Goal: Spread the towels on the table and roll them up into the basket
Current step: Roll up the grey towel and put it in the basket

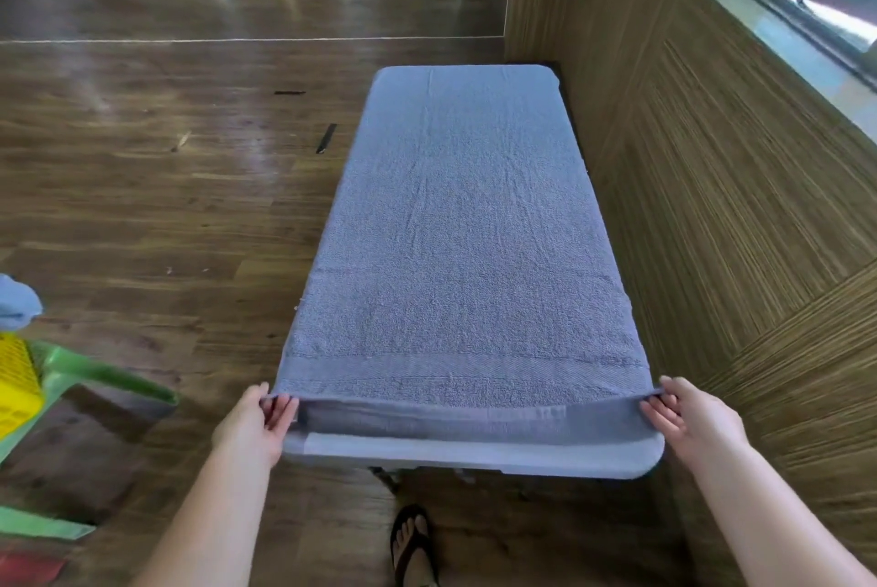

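A blue-grey towel (455, 225) lies spread flat along the whole length of a narrow grey table (474, 456). Its near hem is lifted a little off the tabletop. My left hand (258, 420) pinches the towel's near left corner. My right hand (688, 415) pinches the near right corner. A strip of bare tabletop shows under the raised hem. At the far left edge stands a yellow basket (12, 387), with a pale blue towel (16, 301) above it, both cut off by the frame.
A green plastic chair (95, 373) carries the basket at the left. A wood-panelled wall (712, 159) runs close along the table's right side, with a window sill above. Wooden floor lies to the left. My sandalled foot (413, 544) stands under the table's near end.
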Tool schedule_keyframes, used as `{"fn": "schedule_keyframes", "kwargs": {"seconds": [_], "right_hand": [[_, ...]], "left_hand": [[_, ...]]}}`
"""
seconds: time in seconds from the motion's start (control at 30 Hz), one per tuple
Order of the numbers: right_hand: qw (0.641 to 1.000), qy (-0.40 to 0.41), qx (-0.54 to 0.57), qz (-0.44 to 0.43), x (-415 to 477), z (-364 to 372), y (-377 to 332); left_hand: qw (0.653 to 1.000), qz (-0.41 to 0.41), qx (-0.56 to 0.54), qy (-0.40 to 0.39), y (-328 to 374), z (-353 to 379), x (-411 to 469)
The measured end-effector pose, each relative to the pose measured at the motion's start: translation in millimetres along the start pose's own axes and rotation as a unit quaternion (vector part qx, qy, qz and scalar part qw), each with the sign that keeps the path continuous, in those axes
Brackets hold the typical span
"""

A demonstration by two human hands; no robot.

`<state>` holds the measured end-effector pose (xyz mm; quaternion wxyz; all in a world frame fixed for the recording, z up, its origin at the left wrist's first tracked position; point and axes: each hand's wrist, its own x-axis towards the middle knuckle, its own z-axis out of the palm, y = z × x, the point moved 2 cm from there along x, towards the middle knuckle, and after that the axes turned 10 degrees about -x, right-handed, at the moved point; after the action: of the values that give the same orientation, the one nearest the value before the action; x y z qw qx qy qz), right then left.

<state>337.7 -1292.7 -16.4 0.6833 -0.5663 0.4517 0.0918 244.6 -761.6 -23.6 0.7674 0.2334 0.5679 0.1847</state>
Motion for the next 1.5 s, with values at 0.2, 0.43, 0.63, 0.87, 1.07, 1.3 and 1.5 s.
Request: {"fn": "schedule_keyframes", "kwargs": {"seconds": [0.2, 0.43, 0.63, 0.87, 1.07, 1.3, 1.5], "right_hand": [[0.823, 0.044, -0.456, -0.337, -21, 11, 16], [0.469, -0.167, -0.633, -0.593, -69, 109, 104], [0.421, -0.099, -0.68, -0.592, -34, 87, 89], [0.46, 0.037, -0.721, -0.516, 17, -27, 31], [0.486, -0.003, -0.725, -0.487, 19, -15, 7], [0.496, -0.032, -0.776, -0.387, 16, 38, -54], [0.611, 0.075, -0.672, -0.412, 6, 34, -24]], "left_hand": [[0.899, 0.309, 0.303, -0.064, -26, -2, -36], [0.452, 0.483, 0.616, -0.427, -169, 18, -90], [0.4, 0.52, 0.669, -0.351, -121, 10, -46], [0.387, 0.55, 0.716, -0.188, 5, -43, 23], [0.365, 0.555, 0.723, -0.191, 18, -28, 29], [0.431, 0.522, 0.72, -0.155, 40, 29, 34], [0.486, 0.551, 0.66, -0.159, 13, 31, 33]]}}
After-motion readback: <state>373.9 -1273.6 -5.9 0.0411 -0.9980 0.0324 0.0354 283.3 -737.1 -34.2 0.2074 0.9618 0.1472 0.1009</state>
